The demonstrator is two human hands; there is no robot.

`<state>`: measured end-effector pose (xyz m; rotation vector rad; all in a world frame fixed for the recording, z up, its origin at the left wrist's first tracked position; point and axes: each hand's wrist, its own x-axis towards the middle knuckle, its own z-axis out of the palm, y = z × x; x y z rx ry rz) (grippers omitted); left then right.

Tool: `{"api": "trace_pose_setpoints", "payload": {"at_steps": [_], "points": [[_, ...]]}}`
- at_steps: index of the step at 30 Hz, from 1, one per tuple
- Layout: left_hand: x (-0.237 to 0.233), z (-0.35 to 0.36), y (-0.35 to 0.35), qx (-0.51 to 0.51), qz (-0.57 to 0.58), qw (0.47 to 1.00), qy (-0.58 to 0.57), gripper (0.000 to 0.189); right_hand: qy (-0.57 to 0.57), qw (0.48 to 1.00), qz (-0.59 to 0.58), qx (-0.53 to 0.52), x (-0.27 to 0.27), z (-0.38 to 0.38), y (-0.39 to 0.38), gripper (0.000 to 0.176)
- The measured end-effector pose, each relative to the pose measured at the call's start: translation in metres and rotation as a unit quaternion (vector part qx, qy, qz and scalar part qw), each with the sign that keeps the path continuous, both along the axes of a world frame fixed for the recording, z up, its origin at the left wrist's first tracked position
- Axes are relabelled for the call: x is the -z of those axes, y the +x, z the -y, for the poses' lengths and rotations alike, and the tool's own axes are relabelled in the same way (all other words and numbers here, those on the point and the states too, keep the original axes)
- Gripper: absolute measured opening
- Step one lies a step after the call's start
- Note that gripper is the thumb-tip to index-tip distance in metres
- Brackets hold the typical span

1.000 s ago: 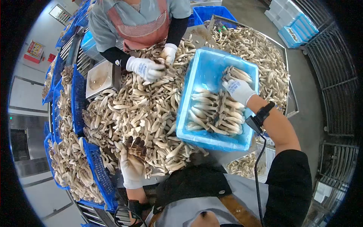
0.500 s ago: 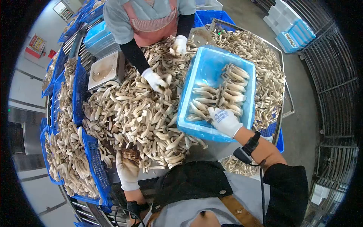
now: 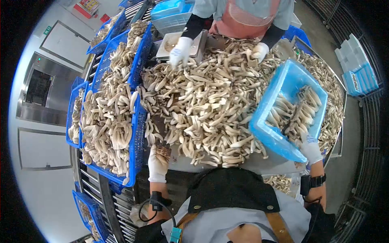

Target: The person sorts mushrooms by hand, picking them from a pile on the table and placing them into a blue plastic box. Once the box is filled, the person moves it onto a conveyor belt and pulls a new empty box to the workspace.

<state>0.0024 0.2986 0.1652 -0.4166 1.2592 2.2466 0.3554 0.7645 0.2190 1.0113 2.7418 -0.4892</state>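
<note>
- Steel worktop (image 3: 182, 163) before us, its bare metal showing along our edge; on its right side we have the film-lined blue box (image 3: 270, 95), just beside the loose mushroom pile (image 3: 219, 101).
- Inside the box we see packed mushrooms (image 3: 310, 103), pale stems side by side, darker caps meeting between them.
- We judge each mushroom light, firm but easily bruised, perhaps a little slippery; the stems look the best place to hold, sparing the caps. The film liner is soft and could slide under our fingers, so we would take the box by its stiffer rim.
- Our right hand (image 3: 310, 150), gloved, is at the near right corner of the box, fingers reaching by the mushrooms; we cannot tell whether they grasp anything.
- Our left hand (image 3: 158, 162), its glove stained dark at the fingers, lies palm up with fingers loosely spread at the pile's near left edge, nothing visible in it.
- Further out, we have a heaped blue basket (image 3: 137, 150) at left and a co-worker's hands (image 3: 181, 52) across the pile.
</note>
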Motion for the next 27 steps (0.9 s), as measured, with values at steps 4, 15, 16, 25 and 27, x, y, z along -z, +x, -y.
{"api": "trace_pose_setpoints", "payload": {"at_steps": [4, 15, 16, 25, 27], "points": [[0.038, 0.010, -0.038, 0.122, -0.123, 0.932, -0.319, 0.046, -0.045, 0.987, -0.144, -0.052, -0.047, 0.060, -0.094, 0.035], [0.099, 0.006, -0.076, 0.391, -0.466, 0.510, -0.608, 0.078, -0.318, 0.877, 0.004, -0.359, 0.040, 0.245, -0.301, 0.047], [0.096, 0.004, -0.079, 0.382, -0.424, 0.591, -0.570, 0.076, -0.292, 0.877, 0.010, -0.382, 0.044, 0.251, -0.300, 0.049], [0.008, -0.013, -0.076, 0.253, -0.040, 0.961, 0.109, 0.077, -0.563, 0.808, -0.170, -0.027, 0.025, 0.273, -0.344, 0.060], [0.004, -0.022, -0.074, 0.245, -0.026, 0.959, 0.138, 0.082, -0.606, 0.769, -0.200, 0.029, 0.020, 0.269, -0.350, 0.065]]}}
